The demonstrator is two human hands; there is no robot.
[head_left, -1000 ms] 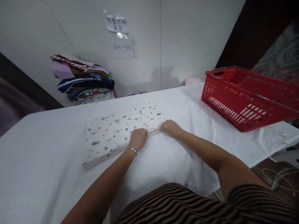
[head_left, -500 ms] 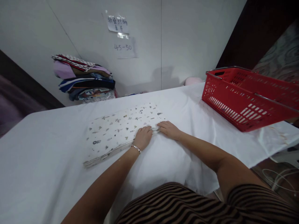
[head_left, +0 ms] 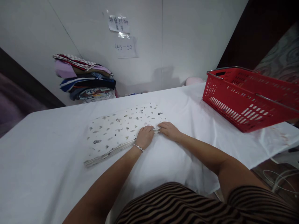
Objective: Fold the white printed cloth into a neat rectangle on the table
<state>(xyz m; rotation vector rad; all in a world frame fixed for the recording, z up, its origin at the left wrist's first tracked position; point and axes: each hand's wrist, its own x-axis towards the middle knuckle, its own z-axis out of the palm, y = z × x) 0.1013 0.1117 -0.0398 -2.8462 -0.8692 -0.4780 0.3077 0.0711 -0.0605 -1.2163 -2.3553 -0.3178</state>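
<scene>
- White wall panels fill the upper half of the frame, with a dark opening at the upper right.
- A table under a white cover spans the frame from the lower left to the right edge.
- A brown-and-black striped garment on the person's body shows at the bottom centre.
- A red plastic basket with metal handles stands on the table at the right, well apart from the hands.
- A folded white cloth printed with small dark figures lies flat on the table at the centre, slightly left of middle.
- A stack of folded coloured fabrics sits against the wall at the upper left.
- The left hand rests on the cloth's near edge, fingers curled over it; whether they pinch the layers cannot be told.
- The right hand touches the cloth's near right corner, just beside the left hand; its hold is equally unclear.
- Two paper notes hang on the wall at the upper centre, the lower reading "45-50".
- A thin bracelet circles the left wrist.
</scene>
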